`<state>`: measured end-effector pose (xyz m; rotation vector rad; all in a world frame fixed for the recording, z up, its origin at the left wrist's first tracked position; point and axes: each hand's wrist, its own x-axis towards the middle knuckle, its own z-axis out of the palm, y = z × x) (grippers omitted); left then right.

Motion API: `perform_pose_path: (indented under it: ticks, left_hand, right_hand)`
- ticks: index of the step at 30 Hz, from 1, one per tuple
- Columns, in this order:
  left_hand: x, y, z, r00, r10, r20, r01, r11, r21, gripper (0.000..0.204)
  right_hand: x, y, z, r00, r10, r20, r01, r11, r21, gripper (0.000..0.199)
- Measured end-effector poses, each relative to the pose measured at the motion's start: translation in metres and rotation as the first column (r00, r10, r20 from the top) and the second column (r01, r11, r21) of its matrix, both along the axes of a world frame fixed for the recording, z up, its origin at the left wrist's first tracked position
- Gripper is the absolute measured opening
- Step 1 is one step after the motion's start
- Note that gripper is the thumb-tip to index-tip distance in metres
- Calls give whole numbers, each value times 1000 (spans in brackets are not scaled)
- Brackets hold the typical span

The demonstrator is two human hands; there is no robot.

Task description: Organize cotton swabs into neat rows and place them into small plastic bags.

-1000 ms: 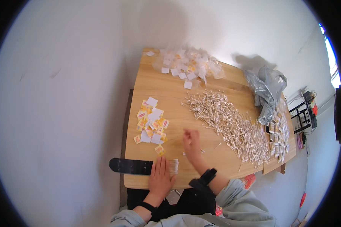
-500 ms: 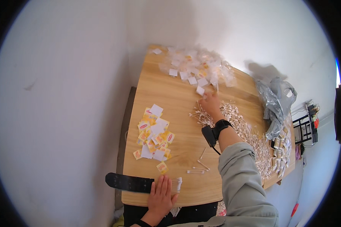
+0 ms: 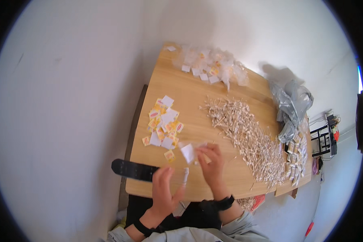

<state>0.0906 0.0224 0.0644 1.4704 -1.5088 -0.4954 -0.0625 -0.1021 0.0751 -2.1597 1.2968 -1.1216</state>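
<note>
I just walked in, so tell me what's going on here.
Someone is working at a wooden table. The right hand holds a white card. The left hand is beside a black strip and a few cotton swabs; its grip is unclear. A loose swab pile lies to the right, yellow and white cards to the left.

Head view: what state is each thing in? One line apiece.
Bare right hand: pinching a white square card
Bare left hand: open, thumb spread
Small white swab group: gathered, blurred
White cotton swab heap: loose, spread out
Yellow-and-white square cards: scattered, overlapping
Clear plastic bags: crumpled, heaped
Grey plastic bag: crumpled
Long black strip: lying flat
</note>
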Motion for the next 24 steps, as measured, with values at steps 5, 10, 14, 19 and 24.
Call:
perform_pose_path:
  ticks: [5, 10, 14, 19, 24]
  left_hand:
    - [-2, -5, -15, 703, 179, -688, 139, 914, 380, 32]
    - [2, 9, -14, 580, 302, -756, 158, 869, 468, 21]
    - [5, 14, -12, 566, 281, -775, 164, 883, 440, 21]
    - [11, 16, -14, 553, 239, -798, 168, 906, 388, 14]
    - [7, 20, -15, 548, 155, -822, 222, 921, 321, 16]
  right_hand:
    - [20, 71, -9, 977, -90, 192, 57, 983, 172, 18]
    - [17, 81, -14, 980, -104, 170, 65, 974, 219, 16]
    - [20, 87, -15, 974, -85, 208, 25, 961, 276, 15]
    - [20, 94, -37, 876, -104, 471, -122, 897, 425, 25]
    - [16, 92, -19, 605, -304, 736, -572, 477, 668, 50]
